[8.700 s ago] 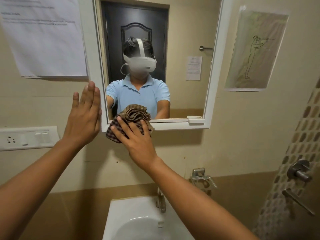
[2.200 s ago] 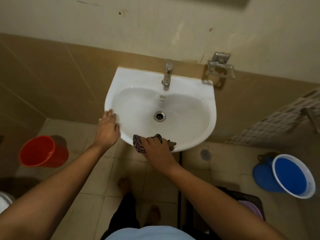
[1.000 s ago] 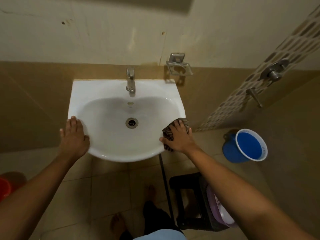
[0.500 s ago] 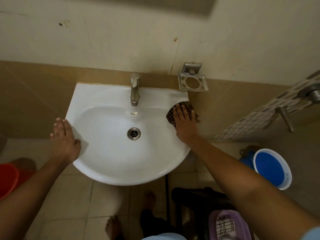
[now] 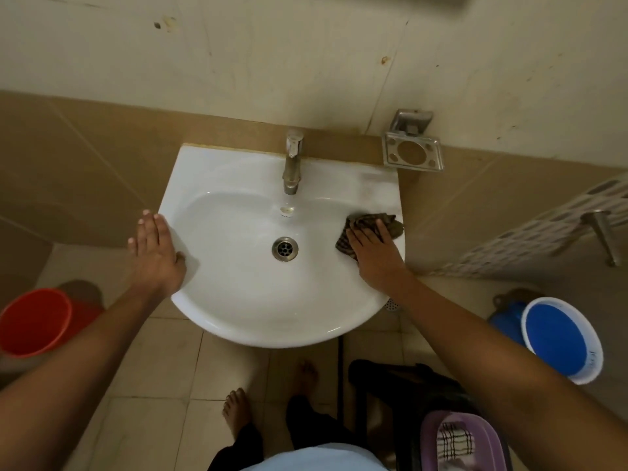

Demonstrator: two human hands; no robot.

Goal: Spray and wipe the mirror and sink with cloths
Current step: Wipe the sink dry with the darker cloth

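A white wall-mounted sink [image 5: 238,307] fills the middle of the head view, with a metal tap [image 5: 292,168] at the back and a drain [image 5: 284,248] in the bowl. My right hand [image 5: 375,254] presses a brown checked cloth [image 5: 380,220] flat on the sink's right rim. My left hand [image 5: 154,253] lies flat on the left rim, fingers spread, holding nothing. The mirror is out of view.
A metal soap holder [image 5: 413,153] hangs on the wall right of the tap. On the floor stand a red bucket [image 5: 34,321] at left and a blue bucket [image 5: 560,338] at right. A purple basin with a checked cloth [image 5: 457,440] sits on a dark stool by my bare feet.
My right hand has slid the cloth from the sink's front rim round the right side, up toward the back corner, then slightly back down. The left hand stays on the left rim.
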